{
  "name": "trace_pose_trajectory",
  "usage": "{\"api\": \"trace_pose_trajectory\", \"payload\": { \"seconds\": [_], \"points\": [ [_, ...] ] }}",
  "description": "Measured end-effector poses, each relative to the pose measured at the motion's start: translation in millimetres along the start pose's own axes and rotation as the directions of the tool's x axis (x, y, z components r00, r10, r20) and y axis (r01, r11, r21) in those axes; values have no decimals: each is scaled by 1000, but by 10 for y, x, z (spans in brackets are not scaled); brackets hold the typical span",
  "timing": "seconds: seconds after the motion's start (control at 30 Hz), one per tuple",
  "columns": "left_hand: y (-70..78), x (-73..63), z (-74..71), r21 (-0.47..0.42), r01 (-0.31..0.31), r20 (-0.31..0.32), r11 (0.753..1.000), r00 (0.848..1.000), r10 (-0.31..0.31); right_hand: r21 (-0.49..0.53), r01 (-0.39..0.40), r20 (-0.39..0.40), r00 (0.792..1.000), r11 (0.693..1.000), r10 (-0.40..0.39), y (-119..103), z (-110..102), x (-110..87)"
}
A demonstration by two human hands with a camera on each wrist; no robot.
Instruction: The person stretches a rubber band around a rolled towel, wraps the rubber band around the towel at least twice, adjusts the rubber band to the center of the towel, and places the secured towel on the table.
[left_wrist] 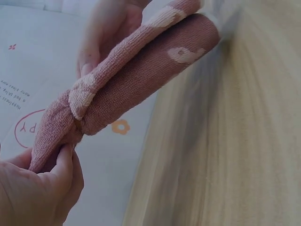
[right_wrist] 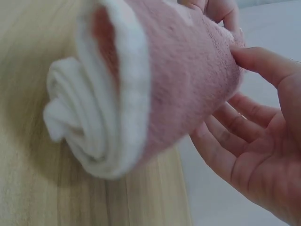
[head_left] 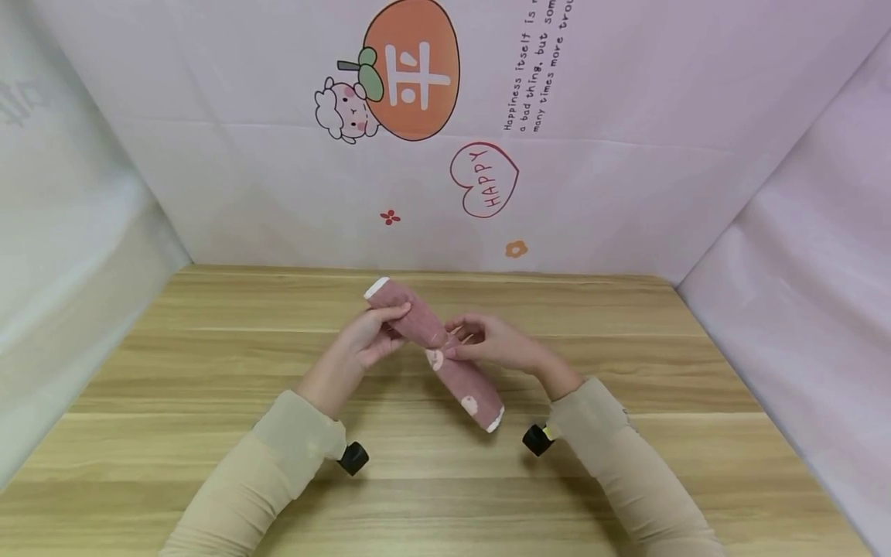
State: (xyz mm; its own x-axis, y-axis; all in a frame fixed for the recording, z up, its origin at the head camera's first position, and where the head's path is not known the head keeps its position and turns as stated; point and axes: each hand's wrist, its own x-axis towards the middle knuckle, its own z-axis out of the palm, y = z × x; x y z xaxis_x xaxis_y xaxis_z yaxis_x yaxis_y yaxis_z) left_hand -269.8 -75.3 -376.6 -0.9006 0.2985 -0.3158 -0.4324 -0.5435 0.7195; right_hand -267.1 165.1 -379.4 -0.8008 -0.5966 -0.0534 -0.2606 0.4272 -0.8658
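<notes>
A rolled pink towel [head_left: 469, 387] with white ends and pale patterns is held slantwise above the table. Its middle is narrowed; a thin line shows there, too small to identify. My left hand [head_left: 362, 340] grips the upper-left half between thumb and fingers. At the narrowed middle, my right hand [head_left: 497, 344] pinches the towel. In the left wrist view, the towel [left_wrist: 141, 80] has a twisted waist just beyond the left thumb. The right wrist view shows the towel's layered white end [right_wrist: 101, 117], with the right thumb [right_wrist: 263, 61] on the pink side.
Under the hands lies a wood-grain table [head_left: 431, 495]. A white printed backdrop [head_left: 278, 193] stands at its far edge, with pale cloth walls [head_left: 800, 255] on both sides. A small black device [head_left: 353, 458] sits at each sleeve cuff.
</notes>
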Motion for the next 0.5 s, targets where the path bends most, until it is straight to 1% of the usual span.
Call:
{"api": "trace_pose_trajectory", "payload": {
  "seconds": [0.13, 0.2, 0.27, 0.4, 0.43, 0.5],
  "points": [
    [-37, 0, -2, -7, 6, -5, 1000, 1000, -6, -12, -16, -16, 1000, 1000, 16, 6, 6, 14],
    [-50, -1, -11, 5, 6, 7, 1000, 1000, -6, -23, -20, -22, 1000, 1000, 20, 5, 4, 16],
    [-57, -5, -19, 35, 12, 3, 999, 1000, -12, -38, -19, -25, 1000, 999, 18, 10, 1, 16],
    [-68, -9, -30, 74, 41, -17, 996, 999, -40, -60, -6, -34, 999, 998, 4, 8, -5, 2],
    [-73, -8, -31, 76, 55, -27, 996, 998, -53, -65, -2, -39, 999, 998, -1, 7, -5, -2],
    [-86, -6, -33, 70, 76, -25, 995, 997, -74, -69, 5, -50, 999, 998, -8, 3, -3, -5]
  ]
}}
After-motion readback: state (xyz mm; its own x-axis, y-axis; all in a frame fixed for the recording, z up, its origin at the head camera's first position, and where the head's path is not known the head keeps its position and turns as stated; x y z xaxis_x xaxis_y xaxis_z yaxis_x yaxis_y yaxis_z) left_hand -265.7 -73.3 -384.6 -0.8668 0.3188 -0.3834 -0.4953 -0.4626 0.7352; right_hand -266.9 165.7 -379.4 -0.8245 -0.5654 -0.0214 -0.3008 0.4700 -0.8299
